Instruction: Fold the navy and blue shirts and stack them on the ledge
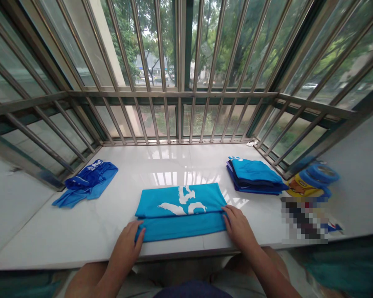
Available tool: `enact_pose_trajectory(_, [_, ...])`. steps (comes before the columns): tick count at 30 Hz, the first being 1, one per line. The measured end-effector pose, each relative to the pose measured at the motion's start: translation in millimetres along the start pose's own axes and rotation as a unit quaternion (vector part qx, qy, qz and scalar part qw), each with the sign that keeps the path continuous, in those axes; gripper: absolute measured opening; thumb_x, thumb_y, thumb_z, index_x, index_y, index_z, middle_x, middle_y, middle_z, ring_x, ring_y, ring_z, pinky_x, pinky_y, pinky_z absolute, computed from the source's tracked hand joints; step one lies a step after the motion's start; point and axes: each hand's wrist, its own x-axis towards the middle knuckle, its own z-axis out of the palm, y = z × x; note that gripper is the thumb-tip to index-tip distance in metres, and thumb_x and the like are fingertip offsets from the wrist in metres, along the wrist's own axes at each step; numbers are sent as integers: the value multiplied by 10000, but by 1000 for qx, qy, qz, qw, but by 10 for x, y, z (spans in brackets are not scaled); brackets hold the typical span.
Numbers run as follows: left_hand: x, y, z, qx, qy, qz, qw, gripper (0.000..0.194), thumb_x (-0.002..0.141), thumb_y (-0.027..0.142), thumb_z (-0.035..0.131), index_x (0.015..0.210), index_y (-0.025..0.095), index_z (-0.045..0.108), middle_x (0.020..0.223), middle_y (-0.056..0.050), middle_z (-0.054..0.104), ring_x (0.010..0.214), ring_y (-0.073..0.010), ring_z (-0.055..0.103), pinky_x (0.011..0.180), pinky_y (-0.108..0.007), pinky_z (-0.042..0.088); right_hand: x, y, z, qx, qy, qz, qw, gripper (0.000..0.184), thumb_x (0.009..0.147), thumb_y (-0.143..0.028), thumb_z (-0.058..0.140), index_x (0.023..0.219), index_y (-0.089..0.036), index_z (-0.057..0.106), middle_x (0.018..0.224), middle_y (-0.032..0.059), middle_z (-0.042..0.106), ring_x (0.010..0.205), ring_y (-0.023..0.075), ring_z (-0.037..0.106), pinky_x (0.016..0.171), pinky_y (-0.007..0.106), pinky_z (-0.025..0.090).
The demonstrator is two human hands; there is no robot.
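A light blue T-shirt (180, 209) with white print lies partly folded on the white sill (81, 223) in front of me. My left hand (127, 244) rests at its lower left corner, fingers pinching the folded edge. My right hand (238, 225) grips the lower right corner of the same shirt, fingers curled on the cloth. Both hands hold the near strip of the shirt, which is doubled over.
A crumpled dark blue garment (87, 182) lies at the left. A neat stack of folded blue shirts (255, 176) sits at the right. Blue round items and a yellow pack (311, 182) lie at the far right. Metal window bars (180, 95) enclose the sill.
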Motion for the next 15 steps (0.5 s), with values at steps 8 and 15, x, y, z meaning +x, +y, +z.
enact_pose_trajectory(8, [651, -60, -174, -35, -52, -222, 973, 536, 964, 633, 471, 1152, 182, 690, 913, -99, 774, 916, -332, 779, 817, -425, 590, 430, 44, -105, -34, -82, 43, 995, 399, 1029, -229, 526, 1360, -262, 747, 1319, 136, 717, 1163, 303, 695, 982, 405, 567])
enact_pose_trajectory(15, [445, -59, -104, 6, 26, 37, 999, 472, 1039, 499, 533, 1398, 214, 643, 1515, -164, 667, 1380, -330, 653, 1175, -499, 518, 225, -9, -109, -27, -40, -31, 998, 496, 1019, -291, 603, 1512, -244, 636, 1661, 144, 524, 1454, 352, 564, 1160, 516, 502])
